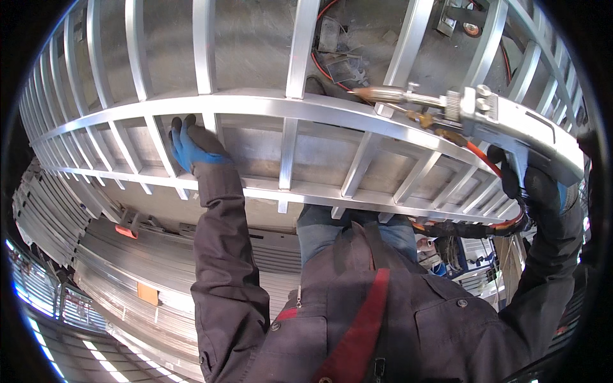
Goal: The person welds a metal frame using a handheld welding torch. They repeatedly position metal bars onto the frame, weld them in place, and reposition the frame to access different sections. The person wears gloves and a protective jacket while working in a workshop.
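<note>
In front of me stretches a silver metal railing (255, 105) with many evenly spaced bars. My left hand (195, 145), in a blue and black glove, lies by a bar just below the long upper rail. Its fingers are stretched and a little apart, with nothing seen in them. At the right, my right hand (539, 188), also gloved, is wrapped round the grip of a silver welding gun (511, 124). The gun points left, and its copper-coloured nozzle (364, 93) hangs over the rail near the base of a bar. Contact between nozzle and metal cannot be made out.
A red hose (314, 54) runs over the grey surface beyond the rail, near scrap metal pieces (345, 67). Long metal profiles (147, 274) are stacked at the lower left, with an orange-handled tool (126, 231) above them. Cables (469, 228) trail at the right.
</note>
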### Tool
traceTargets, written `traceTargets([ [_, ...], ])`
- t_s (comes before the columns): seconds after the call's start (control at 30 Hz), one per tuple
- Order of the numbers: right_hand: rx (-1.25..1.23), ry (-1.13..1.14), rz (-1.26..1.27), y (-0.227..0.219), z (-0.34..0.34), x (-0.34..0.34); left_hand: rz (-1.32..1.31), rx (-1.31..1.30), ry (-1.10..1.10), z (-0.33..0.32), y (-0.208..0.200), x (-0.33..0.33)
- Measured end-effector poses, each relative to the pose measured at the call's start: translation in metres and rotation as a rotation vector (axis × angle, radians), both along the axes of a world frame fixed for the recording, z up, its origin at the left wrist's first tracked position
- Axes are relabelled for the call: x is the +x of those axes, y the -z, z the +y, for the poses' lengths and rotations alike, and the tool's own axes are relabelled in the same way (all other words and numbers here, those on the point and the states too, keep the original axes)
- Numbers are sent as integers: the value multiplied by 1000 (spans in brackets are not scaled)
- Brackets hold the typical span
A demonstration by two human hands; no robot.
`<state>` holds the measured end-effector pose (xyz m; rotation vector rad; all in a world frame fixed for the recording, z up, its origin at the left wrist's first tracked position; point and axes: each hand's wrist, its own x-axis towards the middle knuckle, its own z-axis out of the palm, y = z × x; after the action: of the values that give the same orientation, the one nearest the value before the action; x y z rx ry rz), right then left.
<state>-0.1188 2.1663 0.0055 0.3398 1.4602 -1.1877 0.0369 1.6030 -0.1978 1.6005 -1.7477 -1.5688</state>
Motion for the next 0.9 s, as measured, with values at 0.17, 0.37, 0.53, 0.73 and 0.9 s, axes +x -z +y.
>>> traceTargets([
  [0.17,-68,-76,35,46,12,21,-201,-453,467,-3,-1,7],
  [0.37,-68,-150,-21,67,-11,7,-395,-972,886,-5,-6,25],
  [0.53,-57,-181,-62,73,-19,1,-320,-762,673,0,-2,28],
  [0.73,-57,-201,-100,78,-19,-5,-299,-754,686,1,-2,29],
  [0.9,-68,-208,-113,85,-20,-7,-323,-807,725,1,-3,28],
])
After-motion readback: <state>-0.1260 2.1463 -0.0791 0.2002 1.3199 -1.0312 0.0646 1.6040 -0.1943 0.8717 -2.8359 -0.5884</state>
